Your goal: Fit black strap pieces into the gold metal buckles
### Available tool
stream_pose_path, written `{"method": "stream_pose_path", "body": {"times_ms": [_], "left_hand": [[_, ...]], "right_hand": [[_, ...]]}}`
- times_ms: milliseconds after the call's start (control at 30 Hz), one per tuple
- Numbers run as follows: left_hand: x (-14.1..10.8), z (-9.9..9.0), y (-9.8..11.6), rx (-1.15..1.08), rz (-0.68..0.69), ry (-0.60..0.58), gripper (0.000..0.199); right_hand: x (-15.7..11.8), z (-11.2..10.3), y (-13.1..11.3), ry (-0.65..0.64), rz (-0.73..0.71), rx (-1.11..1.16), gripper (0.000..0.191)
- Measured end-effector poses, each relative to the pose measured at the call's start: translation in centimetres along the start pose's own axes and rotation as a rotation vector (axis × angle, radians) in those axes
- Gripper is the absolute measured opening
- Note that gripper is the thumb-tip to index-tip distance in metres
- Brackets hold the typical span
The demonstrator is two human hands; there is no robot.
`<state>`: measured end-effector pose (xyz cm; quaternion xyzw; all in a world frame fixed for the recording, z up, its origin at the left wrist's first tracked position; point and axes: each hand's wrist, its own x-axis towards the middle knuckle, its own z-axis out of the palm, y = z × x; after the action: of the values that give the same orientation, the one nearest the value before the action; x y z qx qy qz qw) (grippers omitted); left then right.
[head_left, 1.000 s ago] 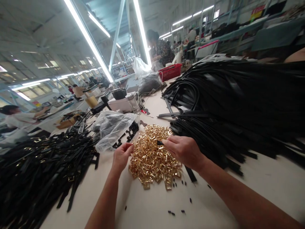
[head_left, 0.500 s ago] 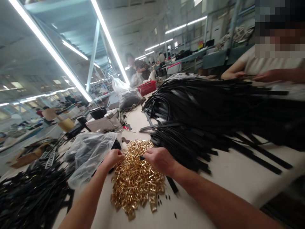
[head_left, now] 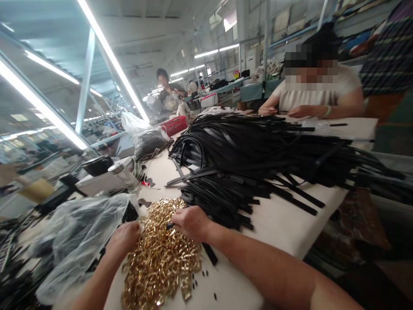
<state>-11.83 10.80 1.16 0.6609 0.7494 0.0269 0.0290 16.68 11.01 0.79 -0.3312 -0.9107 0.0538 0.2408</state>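
Observation:
A heap of small gold metal pieces point(head_left: 158, 258), which look like buckle hardware, lies on the pale table point(head_left: 235, 280). My right hand point(head_left: 190, 221) is closed over the heap's upper right side, pinching a black strap point(head_left: 210, 254). The strap's dark tip pokes out past the fingers, and its other end shows below the wrist. At the heap's left edge my left hand point(head_left: 124, 239) is closed, fingertips pressed together; whatever they hold is too small to make out. Several tiny black bits point(head_left: 195, 282) are scattered right of the heap.
A big pile of black straps point(head_left: 245, 150) covers the table beyond my right hand. On the left lie a clear plastic bag point(head_left: 84, 228), a glass jar point(head_left: 122, 174) and a black bowl point(head_left: 97, 165). A red basket point(head_left: 174, 125) stands farther back. A co-worker point(head_left: 312, 86) sits across the table.
The view has swung to the right, so the heap and both hands appear farther left and the co-worker shows more fully. Both hands stay closed at the heap, slightly farther apart from its top.

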Motion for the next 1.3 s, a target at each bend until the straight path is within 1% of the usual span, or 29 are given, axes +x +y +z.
{"method": "stream_pose_path", "body": {"times_ms": [100,200,267,333,367,400,500,533,567,633,700,767,867,967,1067,1167,1300], "left_hand": [[-0.3,-0.5,0.2,-0.032,-0.079,0.018,0.011],[-0.8,-0.9,0.1,-0.114,-0.138,0.069,0.018],[-1.8,-1.1,0.5,-0.211,-0.16,0.114,0.026],[-3.3,-1.1,1.5,-0.337,-0.159,0.154,0.035],[-4.2,-1.0,2.1,-0.464,-0.153,0.178,0.039],[-5.2,-0.9,2.9,-0.637,-0.148,0.203,0.043],[-7.8,-0.3,5.4,-1.283,-0.169,0.269,0.052],[-8.5,-0.1,6.1,-1.456,-0.196,0.275,0.053],[-8.9,0.2,6.7,-1.57,-0.229,0.272,0.052],[-9.4,0.6,7.7,-1.707,-0.29,0.257,0.05],[-9.5,0.8,8.2,-1.756,-0.312,0.246,0.047],[-9.6,0.9,8.4,-1.747,-0.28,0.262,0.045],[-9.9,0.8,8.5,-1.665,-0.206,0.315,0.039],[-10.2,0.9,8.6,-1.556,-0.176,0.337,0.035],[-10.2,1.2,8.6,-1.504,-0.18,0.322,0.034],[-9.9,1.7,8.7,-1.542,-0.209,0.311,0.036],[-9.8,2.0,9.0,-1.616,-0.255,0.299,0.035]], "right_hand": [[0.2,-0.2,0.0,-0.035,0.058,0.141,0.016],[0.5,0.2,0.2,-0.043,0.101,0.246,0.016],[0.6,0.4,0.2,-0.038,0.14,0.34,0.014],[0.5,0.3,0.0,-0.037,0.181,0.463,0.012],[0.5,0.3,-0.1,-0.042,0.193,0.522,0.012],[0.4,0.2,-0.2,-0.047,0.196,0.571,0.012],[0.3,0.3,-0.5,-0.037,0.181,0.682,0.014],[0.3,0.4,-0.5,-0.028,0.175,0.711,0.014],[0.3,0.6,-0.5,-0.022,0.173,0.738,0.015],[0.3,0.9,-0.4,-0.026,0.175,0.79,0.016],[0.4,1.2,-0.4,-0.036,0.18,0.832,0.018],[0.4,1.3,-0.3,-0.035,0.178,0.85,0.019],[0.5,1.1,-0.4,-0.03,0.181,0.844,0.018],[0.4,0.9,-0.5,-0.041,0.18,0.857,0.018],[0.3,0.7,-0.7,-0.12,0.144,0.893,0.017],[0.2,0.7,-1.2,-0.202,0.1,0.943,0.014],[0.1,0.9,-1.5,-0.187,0.13,0.981,0.015]]}}
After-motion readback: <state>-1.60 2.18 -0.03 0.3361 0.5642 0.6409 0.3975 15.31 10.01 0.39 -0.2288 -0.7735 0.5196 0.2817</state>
